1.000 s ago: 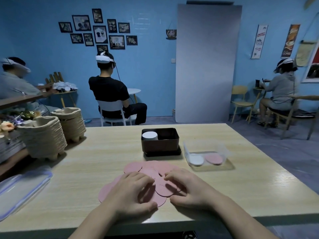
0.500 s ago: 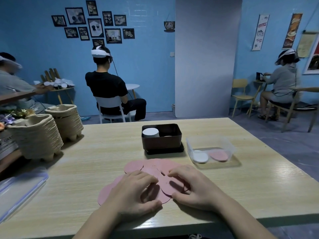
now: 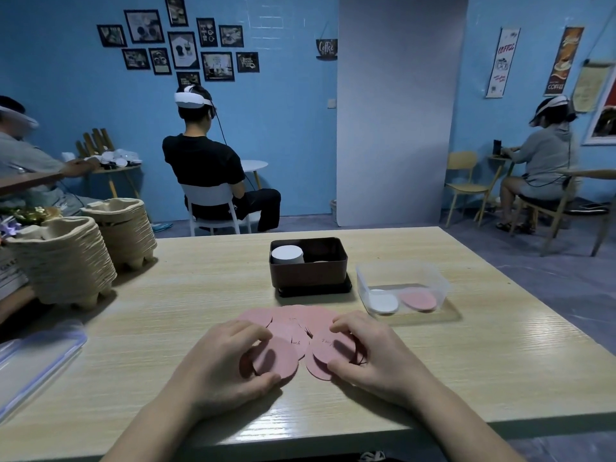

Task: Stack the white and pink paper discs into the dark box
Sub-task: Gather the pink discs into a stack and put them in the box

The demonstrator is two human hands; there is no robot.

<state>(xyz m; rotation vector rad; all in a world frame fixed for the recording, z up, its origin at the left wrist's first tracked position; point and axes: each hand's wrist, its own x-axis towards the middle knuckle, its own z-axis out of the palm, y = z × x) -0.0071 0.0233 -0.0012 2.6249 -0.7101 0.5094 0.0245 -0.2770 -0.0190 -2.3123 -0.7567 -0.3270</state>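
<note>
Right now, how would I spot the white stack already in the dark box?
On the wooden table, beyond both hands, sits the dark box. The white stack stands in its left half. Unlike the low white disc in the clear tub, it rises to the rim.

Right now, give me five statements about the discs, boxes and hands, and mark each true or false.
1. A white stack stands in the dark box's left side. True.
2. Both hands rest on blue discs. False: the left hand and right hand are on pink discs.
3. The clear tub holds one white and one pink disc. True.
4. The clear tub sits left of the dark box. False: it sits right.
5. The dark box is lidded. False: it is open.
</note>
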